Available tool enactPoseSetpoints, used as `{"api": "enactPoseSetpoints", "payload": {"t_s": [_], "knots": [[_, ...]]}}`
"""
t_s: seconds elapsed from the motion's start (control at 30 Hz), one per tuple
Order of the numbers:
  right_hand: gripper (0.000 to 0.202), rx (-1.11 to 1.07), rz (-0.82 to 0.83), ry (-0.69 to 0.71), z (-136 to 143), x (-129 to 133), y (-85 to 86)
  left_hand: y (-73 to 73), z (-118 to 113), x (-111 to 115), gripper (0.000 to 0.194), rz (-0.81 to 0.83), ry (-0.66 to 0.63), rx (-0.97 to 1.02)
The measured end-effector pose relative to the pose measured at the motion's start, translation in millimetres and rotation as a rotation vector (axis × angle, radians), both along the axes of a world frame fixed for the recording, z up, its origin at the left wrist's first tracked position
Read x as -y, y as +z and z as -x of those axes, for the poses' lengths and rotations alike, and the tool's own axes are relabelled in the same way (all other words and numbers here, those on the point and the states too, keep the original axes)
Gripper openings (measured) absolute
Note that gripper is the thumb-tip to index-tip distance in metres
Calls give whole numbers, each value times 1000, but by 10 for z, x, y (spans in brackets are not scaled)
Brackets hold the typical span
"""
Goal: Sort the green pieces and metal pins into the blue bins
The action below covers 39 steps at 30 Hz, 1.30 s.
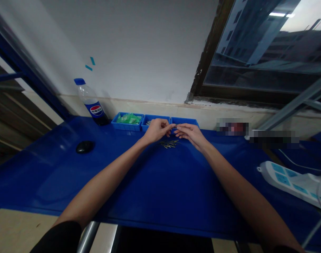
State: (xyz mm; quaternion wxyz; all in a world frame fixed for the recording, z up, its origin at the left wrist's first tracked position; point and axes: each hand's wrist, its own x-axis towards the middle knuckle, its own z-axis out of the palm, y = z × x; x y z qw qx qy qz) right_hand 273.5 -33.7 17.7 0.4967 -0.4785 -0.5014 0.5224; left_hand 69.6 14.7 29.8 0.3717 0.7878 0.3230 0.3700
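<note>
My left hand (157, 130) and my right hand (190, 133) meet fingertip to fingertip above the blue table. The fingers of both are pinched closed around something small and thin that I cannot make out. Just below them on the table lies a loose pile of thin yellowish sticks (169, 144). Behind my hands is a row of blue bins. The left bin (127, 127) holds green-and-clear packets (128, 118). My left hand partly covers the middle bin (156, 117), which has some pale things in it. Little shows inside the right bin (185, 121).
A cola bottle (93, 103) stands by the wall at the left, with a black computer mouse (84, 147) in front of it. To the right lies a white power strip (292, 181) with a cable. Blurred-out items (232, 127) sit along the back right of the blue table (155, 196).
</note>
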Motion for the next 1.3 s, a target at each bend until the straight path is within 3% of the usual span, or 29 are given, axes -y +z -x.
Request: {"api": "enactPoseSetpoints", "payload": {"t_s": [0.17,0.5,0.6,0.73,0.83,0.97,1.3], "knots": [[27,-29,-31,78,-6,5,-39,-1,-15,36,46,12,10,-11],[30,-75,-35,39,-16,-22,-64,26,-2,31,44,-2,-19,-149],[32,-61,-47,-26,-29,-37,-53,84,55,5,41,-90,-11,-302],[36,-29,-84,-221,-65,-62,-53,128,187,-75,16,-256,-111,-610],[47,-3,-91,-277,-85,-71,-58,104,248,-116,28,-220,-217,-756],[46,24,-77,-260,-72,-67,-52,60,235,-108,41,-159,-234,-869],[35,25,-54,-230,-40,-52,-39,76,178,-28,41,-179,-219,-872]]}}
